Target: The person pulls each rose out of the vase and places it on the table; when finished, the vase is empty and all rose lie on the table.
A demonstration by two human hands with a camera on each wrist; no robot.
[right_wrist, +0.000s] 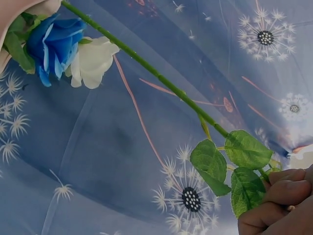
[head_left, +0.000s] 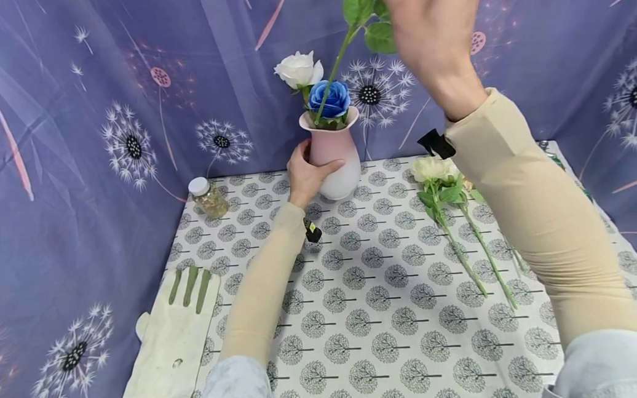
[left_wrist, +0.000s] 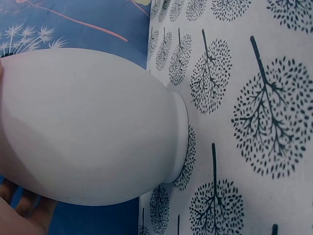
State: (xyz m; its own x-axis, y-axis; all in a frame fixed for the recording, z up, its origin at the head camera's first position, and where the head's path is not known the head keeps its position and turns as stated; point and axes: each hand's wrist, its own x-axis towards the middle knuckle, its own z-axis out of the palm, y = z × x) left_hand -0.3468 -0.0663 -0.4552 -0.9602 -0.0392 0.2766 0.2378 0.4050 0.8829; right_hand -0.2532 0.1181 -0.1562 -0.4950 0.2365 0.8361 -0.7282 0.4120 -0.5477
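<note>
My left hand holds the pink-and-white vase, thumb across its front and fingers round its far left side. The vase stands upright on the tablecloth, its foot showing in the left wrist view. A blue rose and a white rose stick out of its mouth. High above, on the right, my right hand pinches a green flower stem near its leaves. That stem slants down to the vase mouth, crossing in front of the blue rose. Its bloom is out of view.
Pale cut flowers with long stems lie on the right of the tablecloth, partly behind my right arm. At the back left stands a small white-capped jar. White-and-green gloves lie at front left. Patterned curtains hang around the table.
</note>
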